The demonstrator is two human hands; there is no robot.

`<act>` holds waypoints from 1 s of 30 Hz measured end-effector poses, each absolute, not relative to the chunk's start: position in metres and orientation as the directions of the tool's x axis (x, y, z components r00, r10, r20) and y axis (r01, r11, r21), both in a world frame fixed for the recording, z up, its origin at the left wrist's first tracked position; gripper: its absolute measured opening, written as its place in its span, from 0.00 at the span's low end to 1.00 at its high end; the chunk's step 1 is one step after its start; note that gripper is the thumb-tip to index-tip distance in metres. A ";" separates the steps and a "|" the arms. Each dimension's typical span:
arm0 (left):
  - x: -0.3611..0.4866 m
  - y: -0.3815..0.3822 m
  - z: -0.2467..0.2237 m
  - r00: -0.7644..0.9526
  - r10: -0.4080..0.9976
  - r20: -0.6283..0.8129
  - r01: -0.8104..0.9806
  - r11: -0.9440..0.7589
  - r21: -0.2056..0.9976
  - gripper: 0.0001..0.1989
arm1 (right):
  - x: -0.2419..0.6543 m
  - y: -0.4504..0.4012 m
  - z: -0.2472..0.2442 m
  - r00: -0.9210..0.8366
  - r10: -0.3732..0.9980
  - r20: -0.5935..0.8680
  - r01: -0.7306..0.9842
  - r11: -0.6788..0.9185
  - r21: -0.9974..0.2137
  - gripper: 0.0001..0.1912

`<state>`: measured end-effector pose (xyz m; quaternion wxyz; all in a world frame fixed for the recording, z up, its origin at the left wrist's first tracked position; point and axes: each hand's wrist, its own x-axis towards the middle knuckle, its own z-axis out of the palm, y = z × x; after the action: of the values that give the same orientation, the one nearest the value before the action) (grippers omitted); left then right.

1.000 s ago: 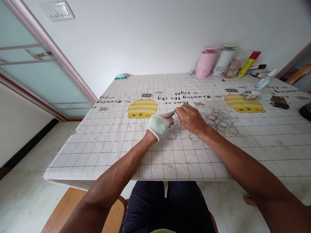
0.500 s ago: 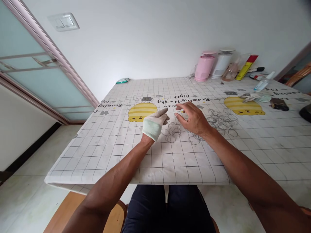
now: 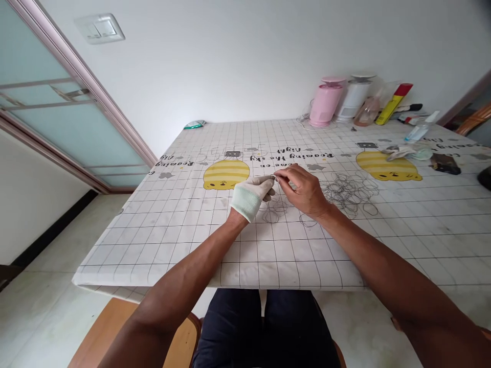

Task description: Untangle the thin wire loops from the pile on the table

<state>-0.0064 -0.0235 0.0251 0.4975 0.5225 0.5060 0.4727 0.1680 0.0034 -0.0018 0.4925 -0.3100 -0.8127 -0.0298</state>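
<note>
Gloved left hand [image 3: 253, 195] and bare right hand [image 3: 301, 189]: fingertips meeting, pinched item indiscernible. Right of grip: large tangled pile of thin grey loops [image 3: 347, 194].

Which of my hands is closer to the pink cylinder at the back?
Your right. The right hand is in front of the pink cylinder, slightly left of it; the left hand is farther off to its left.
</note>
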 end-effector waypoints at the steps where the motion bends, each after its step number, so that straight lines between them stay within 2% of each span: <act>1: -0.007 -0.022 0.024 0.042 0.999 -0.009 0.060 0.006 0.998 0.13 | 0.166 0.003 -0.002 -0.330 0.476 0.815 0.532 0.807 -0.256 0.10; 6: -0.008 -0.017 0.019 0.036 0.999 -0.001 0.074 -0.002 0.997 0.12 | 0.163 0.000 -0.002 -0.339 0.468 0.816 0.579 0.788 -0.211 0.08; 15: -0.008 -0.019 0.021 0.019 1.000 -0.013 0.100 0.011 0.995 0.12 | 0.162 -0.002 0.000 -0.450 0.401 0.798 0.626 0.779 -0.038 0.10; 20: -0.010 -0.020 0.018 0.026 1.000 -0.014 0.092 0.011 0.996 0.12 | 0.164 -0.003 0.001 -0.489 0.390 0.780 0.577 0.816 -0.046 0.12; 23: -0.010 -0.017 0.013 0.040 0.999 0.001 0.053 -0.003 0.999 0.12 | 0.164 -0.002 -0.002 -0.474 0.406 0.781 0.552 0.829 -0.096 0.12; 25: -0.009 -0.015 0.010 0.049 0.999 0.009 0.013 -0.010 1.000 0.12 | 0.163 -0.001 -0.003 -0.422 0.440 0.792 0.538 0.826 -0.172 0.11; 27: -0.008 -0.014 0.008 0.056 0.998 0.015 -0.029 -0.013 0.999 0.12 | 0.164 0.000 -0.001 -0.337 0.507 0.793 0.515 0.805 -0.296 0.09; 30: -0.007 -0.015 0.011 0.059 0.998 0.031 -0.077 -0.027 0.997 0.14 | 0.167 -0.002 0.008 -0.253 0.656 0.711 0.449 0.731 -0.514 0.06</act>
<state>-0.0074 -0.0151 0.0106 0.5260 0.5027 0.4581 0.5106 0.1673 -0.0017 0.0084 0.4994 -0.3521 -0.7848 0.1037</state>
